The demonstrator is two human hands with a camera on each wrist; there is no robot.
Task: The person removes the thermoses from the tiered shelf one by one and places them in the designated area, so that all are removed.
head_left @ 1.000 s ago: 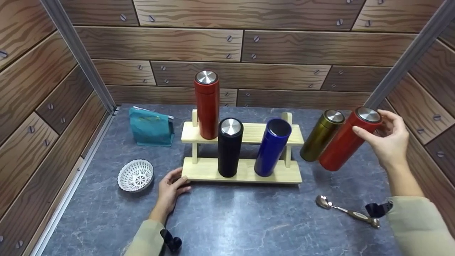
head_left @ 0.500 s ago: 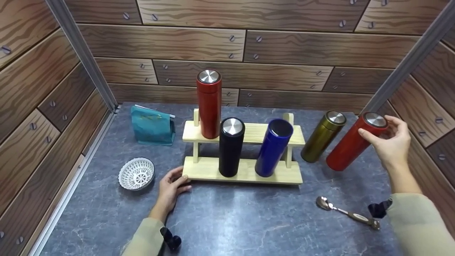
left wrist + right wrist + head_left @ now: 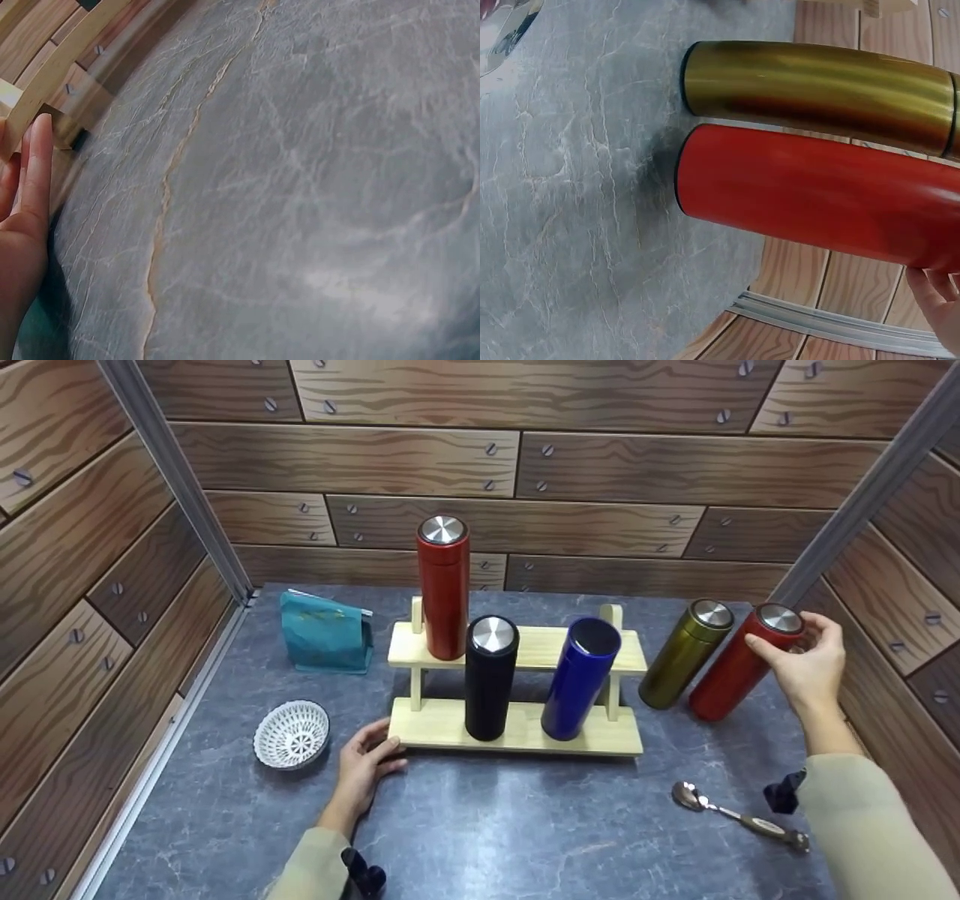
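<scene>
Right hand (image 3: 814, 667) grips the right-hand red flask (image 3: 739, 671) near its silver lid, thumb on one side and fingers round the other; the flask is upright. Left hand (image 3: 362, 765) holds the lower board of the two-tier wooden rack (image 3: 435, 724) at its left end, between thumb and fingers.

Woodgrain walls (image 3: 330, 457) close off the back and both sides, the right one near the gripping hand. Grey marbled tabletop (image 3: 510, 825) stretches forward from the rack.

An olive-gold flask (image 3: 682, 660) stands just beside the held one, a narrow gap between them. Black flask (image 3: 491, 682) and blue flask (image 3: 579, 682) occupy the lower tier; another red flask (image 3: 444, 600) stands on the upper. A double-ended scoop (image 3: 739, 816) lies near the right sleeve (image 3: 855, 802). Left of the rack are a teal pouch (image 3: 326, 634) and white openwork basket (image 3: 259, 746).

Whether the held flask's base touches down is hard to tell. The right wrist view crops its lid; the left wrist view cuts off part of the left hand.
</scene>
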